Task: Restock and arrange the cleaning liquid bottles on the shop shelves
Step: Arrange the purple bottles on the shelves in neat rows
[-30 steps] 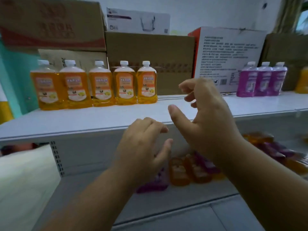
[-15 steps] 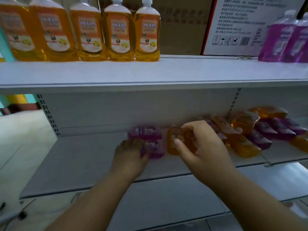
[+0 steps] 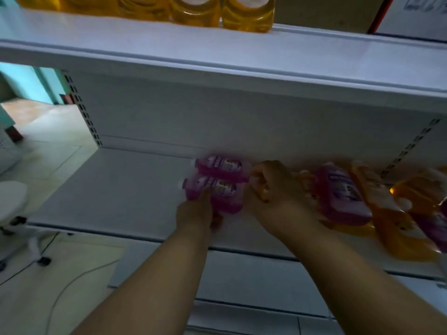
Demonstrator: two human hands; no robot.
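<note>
On the lower shelf (image 3: pixel 116 189), two pink bottles (image 3: pixel 217 182) lie flat side by side, long axes running 9 to 3 o'clock, caps toward 9, labels up; the left hand (image 3: pixel 196 213) grips the nearer one's base end. At 3 o'clock, the right hand (image 3: pixel 273 189) curls over an orange bottle (image 3: pixel 304 182); whether it grips I cannot tell; farther right lies a heap of pink and orange bottles (image 3: pixel 377 206), blurred.
</note>
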